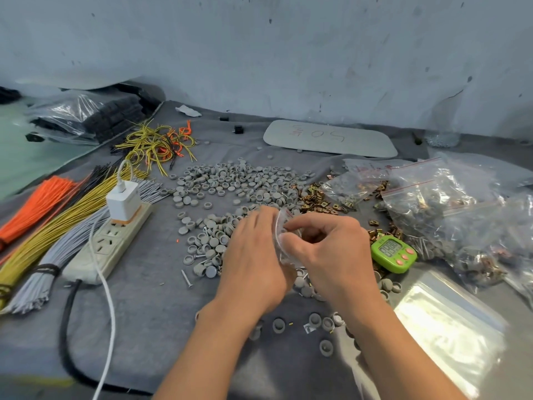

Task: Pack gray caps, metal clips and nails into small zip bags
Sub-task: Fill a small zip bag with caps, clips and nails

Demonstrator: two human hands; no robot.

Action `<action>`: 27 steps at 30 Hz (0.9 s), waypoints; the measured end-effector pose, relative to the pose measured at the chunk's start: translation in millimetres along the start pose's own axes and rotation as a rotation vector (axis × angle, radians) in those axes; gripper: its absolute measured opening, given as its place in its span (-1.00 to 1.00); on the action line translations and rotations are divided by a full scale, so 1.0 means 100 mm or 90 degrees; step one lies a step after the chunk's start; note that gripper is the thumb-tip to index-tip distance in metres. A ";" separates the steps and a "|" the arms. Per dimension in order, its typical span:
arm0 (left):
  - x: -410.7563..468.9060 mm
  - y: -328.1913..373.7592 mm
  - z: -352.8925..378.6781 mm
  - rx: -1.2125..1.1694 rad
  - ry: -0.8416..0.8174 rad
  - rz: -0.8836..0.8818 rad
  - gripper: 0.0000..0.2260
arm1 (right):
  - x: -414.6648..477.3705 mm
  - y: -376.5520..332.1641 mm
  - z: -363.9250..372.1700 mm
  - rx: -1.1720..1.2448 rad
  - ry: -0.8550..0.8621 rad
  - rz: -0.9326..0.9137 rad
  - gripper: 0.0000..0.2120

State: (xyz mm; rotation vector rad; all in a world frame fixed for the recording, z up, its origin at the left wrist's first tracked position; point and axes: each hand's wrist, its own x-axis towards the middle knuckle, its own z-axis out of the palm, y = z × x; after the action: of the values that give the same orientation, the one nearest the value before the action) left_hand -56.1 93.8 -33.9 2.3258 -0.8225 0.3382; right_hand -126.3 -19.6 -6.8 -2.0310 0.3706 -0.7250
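Observation:
A small clear zip bag [281, 236] is held upright between both hands over the grey cloth. My left hand [253, 255] grips its left side, and my right hand [328, 249] pinches its right edge with thumb and fingers. What is inside the bag is hard to tell. A wide pile of gray caps [230, 180] spreads behind and under the hands. Brass-coloured metal clips [314, 199] lie heaped to the right of the caps. A loose nail [187, 279] lies left of my left wrist.
A stack of empty zip bags [450, 327] lies at the near right, and filled bags [450, 215] are piled behind it. A green timer [393, 254] sits right of my hands. A power strip [112, 241] with a white charger and bundles of wires [57, 226] occupy the left.

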 end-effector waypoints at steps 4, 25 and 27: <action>0.00 0.04 -0.07 -0.037 -0.017 0.015 -0.70 | 0.01 -0.03 0.01 -0.007 -0.041 0.001 -0.90; -0.05 -0.10 -0.25 -0.222 0.090 -0.195 -0.48 | 0.01 0.20 0.02 -0.455 -0.315 0.072 -0.73; -0.06 -0.09 -0.25 -0.183 0.089 -0.183 -0.45 | 0.00 0.18 0.01 -0.479 -0.328 0.052 -0.72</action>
State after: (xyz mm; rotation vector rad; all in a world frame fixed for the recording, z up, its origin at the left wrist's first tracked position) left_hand -55.4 118.5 -21.6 2.0859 -0.4295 0.2373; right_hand -125.5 -28.7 -22.2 -2.7807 0.4584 0.0392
